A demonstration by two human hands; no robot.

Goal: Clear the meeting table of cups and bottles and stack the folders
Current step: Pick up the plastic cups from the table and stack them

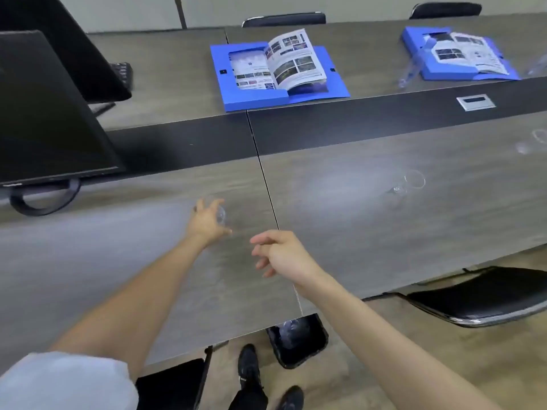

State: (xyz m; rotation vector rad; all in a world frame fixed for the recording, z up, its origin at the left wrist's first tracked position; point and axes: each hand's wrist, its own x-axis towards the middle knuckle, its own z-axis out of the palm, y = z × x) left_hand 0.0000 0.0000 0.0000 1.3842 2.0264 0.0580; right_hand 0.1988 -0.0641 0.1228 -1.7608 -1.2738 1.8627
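Observation:
My left hand reaches over the grey meeting table and its fingers curl around a clear plastic cup. My right hand hovers just right of it, fingers loosely apart, holding nothing. A second clear cup lies on its side farther right. Another clear cup is at the right edge. Two open blue folders with booklets lie on the far side, one in the middle and one at the right. A clear bottle lies beside the right folder, blurred.
Two dark monitors stand at the left with a keyboard behind. A black bin holding clear plastic sits under the table's front edge by my feet. Black chairs stand at the near right and behind the table.

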